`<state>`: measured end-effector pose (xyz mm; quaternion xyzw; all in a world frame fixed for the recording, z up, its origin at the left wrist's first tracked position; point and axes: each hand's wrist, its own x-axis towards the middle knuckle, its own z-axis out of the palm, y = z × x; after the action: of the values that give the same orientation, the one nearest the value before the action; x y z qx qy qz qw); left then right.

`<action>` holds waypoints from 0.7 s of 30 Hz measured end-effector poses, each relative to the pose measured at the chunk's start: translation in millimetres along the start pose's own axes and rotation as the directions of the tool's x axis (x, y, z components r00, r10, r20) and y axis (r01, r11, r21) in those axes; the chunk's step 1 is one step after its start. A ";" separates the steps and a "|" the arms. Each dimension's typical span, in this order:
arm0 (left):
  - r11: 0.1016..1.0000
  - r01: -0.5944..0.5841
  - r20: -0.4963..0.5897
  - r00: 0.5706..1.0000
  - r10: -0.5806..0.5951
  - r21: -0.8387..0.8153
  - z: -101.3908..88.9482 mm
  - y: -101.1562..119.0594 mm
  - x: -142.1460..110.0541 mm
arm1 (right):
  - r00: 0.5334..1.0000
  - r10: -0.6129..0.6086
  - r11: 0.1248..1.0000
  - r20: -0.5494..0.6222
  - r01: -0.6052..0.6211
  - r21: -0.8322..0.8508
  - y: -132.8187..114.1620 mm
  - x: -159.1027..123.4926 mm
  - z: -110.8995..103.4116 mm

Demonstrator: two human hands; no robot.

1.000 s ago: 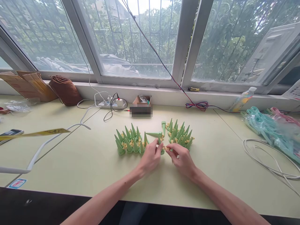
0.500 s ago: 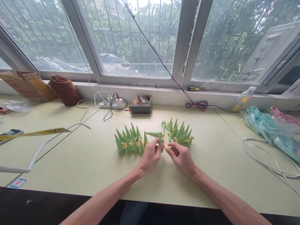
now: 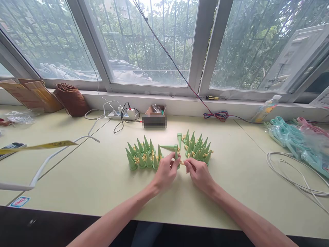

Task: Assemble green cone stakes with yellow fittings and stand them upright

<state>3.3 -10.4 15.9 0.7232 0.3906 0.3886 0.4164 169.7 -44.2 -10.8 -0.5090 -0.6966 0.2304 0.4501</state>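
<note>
My left hand [image 3: 167,168] is closed around a green plastic cone spike [image 3: 176,154] whose point faces up. A small yellow valve [image 3: 182,163] sticks out from the spike's right side. My right hand [image 3: 199,171] is pinched at the valve's outer end; the fingertips partly cover it. Left of my hands stands a group of green spikes [image 3: 149,160] with yellow valves, points upward. A similar group [image 3: 197,147] stands behind my right hand. Between the groups, one spike [image 3: 168,147] lies on its side, and another spike [image 3: 179,140] lies or stands cap-up behind it.
On the pale table [image 3: 102,192], a small cardboard box [image 3: 155,109] and a power strip [image 3: 124,114] sit at the back. Bagged teal scissor-like handles [image 3: 290,137] and a coiled white cable [image 3: 290,178] are on the right. A white tube [image 3: 38,173] and a phone [image 3: 11,149] are left.
My right hand has shifted slightly right, and its fingers have come closer together at the yellow valve. My left hand keeps its hold on the spike.
</note>
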 end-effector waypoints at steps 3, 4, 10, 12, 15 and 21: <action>1.000 -0.005 -0.006 1.000 0.005 -0.010 0.0 0.3 0.0 | 1.000 0.013 1.000 0.023 -0.013 0.005 -1.2 -1.1 0.0; 1.000 -0.007 -0.009 1.000 0.007 -0.014 0.0 0.3 0.0 | 0.999 0.006 1.000 0.035 -0.007 0.008 -1.1 -1.5 0.2; 1.000 -0.016 -0.002 1.000 0.016 -0.005 1.4 0.5 -0.7 | 0.997 0.011 0.999 0.080 -0.007 -0.048 1.9 -0.8 0.6; 1.000 -0.021 0.001 1.000 0.021 0.008 1.7 0.1 -0.8 | 0.996 0.039 0.998 0.084 -0.034 -0.060 1.4 -0.3 -0.2; 0.999 -0.029 -0.010 1.000 0.029 0.018 1.4 -1.2 -0.4 | 0.995 0.051 0.997 0.081 -0.047 -0.055 -0.9 -0.5 -1.3; 0.999 -0.023 -0.005 1.000 0.023 0.030 1.2 -2.0 -0.4 | 0.995 0.000 0.996 0.097 0.008 -0.085 -0.7 -0.8 -0.7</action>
<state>3.8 -10.5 13.6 0.7327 0.3892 0.3894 0.4001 170.0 -45.3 -10.1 -0.5146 -0.7277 0.2241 0.3942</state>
